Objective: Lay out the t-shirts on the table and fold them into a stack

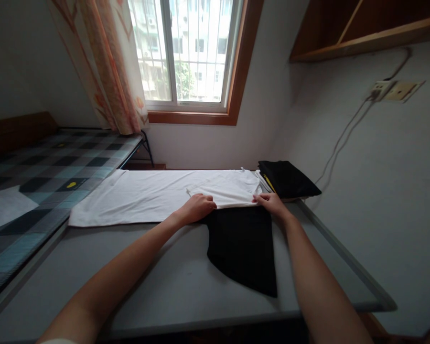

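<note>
A white T-shirt [154, 191] lies folded lengthwise across the table, its narrow band reaching from the bed side to the right. A black sleeve-shaped piece [241, 248] spreads out from its near edge, with a curved lower left side. My left hand [197, 208] is closed on the near edge of the white cloth, at the black piece's upper left. Farther right, my right hand [270, 203] pinches the same edge between thumb and fingers. The cloth beneath both hands is partly hidden.
A stack of folded dark clothes [286, 179] sits at the table's far right corner. To the left is a bed with a checked mat [57, 167]. The grey-edged table [157, 282] meets the wall near a hanging cable [344, 134]. A wooden shelf [372, 38] juts out overhead.
</note>
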`<state>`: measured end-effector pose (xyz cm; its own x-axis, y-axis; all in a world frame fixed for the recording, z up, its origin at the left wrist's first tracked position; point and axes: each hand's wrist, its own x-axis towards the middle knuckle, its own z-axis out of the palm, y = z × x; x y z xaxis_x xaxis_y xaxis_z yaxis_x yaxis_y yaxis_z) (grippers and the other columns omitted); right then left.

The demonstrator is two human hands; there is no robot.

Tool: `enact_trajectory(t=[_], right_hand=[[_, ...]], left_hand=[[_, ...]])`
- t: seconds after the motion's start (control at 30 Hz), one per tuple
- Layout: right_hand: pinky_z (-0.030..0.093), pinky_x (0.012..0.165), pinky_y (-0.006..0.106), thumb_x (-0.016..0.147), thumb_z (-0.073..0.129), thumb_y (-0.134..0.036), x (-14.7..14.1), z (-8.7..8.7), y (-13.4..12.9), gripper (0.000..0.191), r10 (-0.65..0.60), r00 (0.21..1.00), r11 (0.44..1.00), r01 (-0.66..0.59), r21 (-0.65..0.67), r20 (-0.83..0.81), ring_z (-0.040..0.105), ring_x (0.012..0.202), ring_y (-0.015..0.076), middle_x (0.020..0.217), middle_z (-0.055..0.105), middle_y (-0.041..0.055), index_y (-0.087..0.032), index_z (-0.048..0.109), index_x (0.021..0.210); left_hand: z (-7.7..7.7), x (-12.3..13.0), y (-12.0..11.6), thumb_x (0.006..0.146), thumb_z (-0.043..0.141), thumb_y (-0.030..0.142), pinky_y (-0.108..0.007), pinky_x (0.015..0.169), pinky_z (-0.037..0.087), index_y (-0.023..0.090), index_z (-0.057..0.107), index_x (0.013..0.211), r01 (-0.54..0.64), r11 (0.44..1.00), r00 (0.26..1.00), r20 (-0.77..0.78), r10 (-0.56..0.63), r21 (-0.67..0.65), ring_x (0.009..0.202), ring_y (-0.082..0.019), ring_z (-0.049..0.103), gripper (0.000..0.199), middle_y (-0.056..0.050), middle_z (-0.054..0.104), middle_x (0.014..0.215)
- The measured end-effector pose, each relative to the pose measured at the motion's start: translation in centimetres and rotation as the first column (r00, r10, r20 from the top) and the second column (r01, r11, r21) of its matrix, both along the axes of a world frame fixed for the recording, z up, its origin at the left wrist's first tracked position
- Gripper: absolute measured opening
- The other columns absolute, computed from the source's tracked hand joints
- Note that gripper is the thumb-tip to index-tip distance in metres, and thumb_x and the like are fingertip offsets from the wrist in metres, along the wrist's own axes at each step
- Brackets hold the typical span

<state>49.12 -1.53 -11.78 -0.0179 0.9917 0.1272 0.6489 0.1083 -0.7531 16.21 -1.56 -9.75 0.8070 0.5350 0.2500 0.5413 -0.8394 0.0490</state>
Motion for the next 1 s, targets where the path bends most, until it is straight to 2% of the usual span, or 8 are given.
enact_trajectory(t=[0.2,0.37,0.43,0.5,0.6,0.7,0.9,1.0], right_hand=[[0.04,0.064,0.029,0.075,0.051,-0.058,0.0,-0.9,0.4,0.047,-0.01,0.986,0.999,0.004,0.037,0.165,0.056,0.062,0.0181,0.062,0.065,0.0043,-0.017,0.071,0.066],[0.038,0.061,0.029,0.077,0.048,-0.057,-0.2,-0.9,0.4,0.047,-0.011,0.987,0.998,0.002,0.057,0.16,0.053,0.06,0.0169,0.06,0.061,0.0031,-0.017,0.069,0.065],[0.037,0.061,0.029,0.078,0.048,-0.057,-0.2,-0.9,0.4,0.046,-0.001,0.988,0.998,-0.007,0.056,0.153,0.053,0.061,0.0169,0.06,0.061,0.003,-0.017,0.068,0.066],[0.037,0.061,0.029,0.078,0.048,-0.056,-0.3,-0.8,0.3,0.046,0.003,0.989,0.999,-0.011,0.049,0.15,0.053,0.062,0.0173,0.061,0.061,0.0032,-0.017,0.068,0.067],[0.037,0.061,0.029,0.078,0.048,-0.055,-0.3,-0.8,0.3,0.044,0.001,0.989,0.999,-0.009,0.049,0.149,0.054,0.063,0.0181,0.062,0.063,0.0037,-0.017,0.068,0.067],[0.037,0.061,0.029,0.079,0.048,-0.054,-0.4,-0.7,0.2,0.044,0.005,0.988,0.998,-0.014,0.056,0.155,0.055,0.064,0.0186,0.063,0.063,0.0039,-0.017,0.068,0.067],[0.037,0.061,0.029,0.079,0.047,-0.054,-0.6,-0.5,0.1,0.044,0.004,0.985,0.998,-0.014,0.055,0.17,0.054,0.063,0.0184,0.063,0.063,0.0041,-0.017,0.068,0.067],[0.037,0.06,0.029,0.078,0.047,-0.054,-0.7,-0.4,0.0,0.044,-0.001,0.985,0.998,-0.01,0.065,0.174,0.053,0.062,0.0181,0.062,0.062,0.004,-0.017,0.066,0.065]], left_hand=[[0.3,0.1,-0.3,0.09,0.052,0.022,-0.027,0.074,0.044,0.021,0.074,0.095,-0.006,0.985,0.994,0.104,0.025,-0.174,0.08,-0.016,0.064,0.022,-0.005,0.07,0.088],[-0.3,0.1,0.3,0.094,0.048,0.036,-0.026,0.073,0.047,0.021,0.072,0.102,-0.049,0.931,0.948,0.276,0.157,-0.361,0.078,-0.016,0.063,0.03,-0.004,0.071,0.088],[-0.7,-0.4,0.9,0.094,0.047,0.031,-0.03,0.081,0.047,0.02,0.071,0.105,-0.132,0.937,0.921,0.308,0.236,-0.323,0.087,-0.018,0.063,0.029,-0.006,0.07,0.098],[-1.2,-1.2,1.6,0.091,0.049,0.026,-0.036,0.09,0.044,0.021,0.07,0.109,-0.285,0.924,0.891,0.285,0.353,-0.253,0.098,-0.022,0.061,0.028,-0.009,0.067,0.109],[-1.9,-2.6,2.4,0.089,0.052,0.031,-0.044,0.097,0.039,0.025,0.068,0.114,-0.523,0.835,0.804,0.228,0.549,-0.17,0.116,-0.028,0.052,0.03,-0.011,0.057,0.128],[-2.4,-3.4,2.8,0.088,0.054,0.04,-0.047,0.097,0.038,0.029,0.068,0.115,-0.645,0.747,0.718,0.207,0.665,-0.162,0.12,-0.031,0.047,0.032,-0.012,0.053,0.129],[-2.4,-3.6,3.4,0.083,0.06,0.041,-0.049,0.094,0.039,0.032,0.072,0.109,-0.657,0.694,0.645,0.259,0.719,-0.294,0.106,-0.03,0.054,0.03,-0.009,0.061,0.105],[-2.1,-3.8,4.2,0.075,0.066,0.032,-0.042,0.09,0.045,0.027,0.075,0.102,-0.506,0.713,0.638,0.345,0.688,-0.485,0.093,-0.023,0.06,0.029,-0.007,0.064,0.103]])
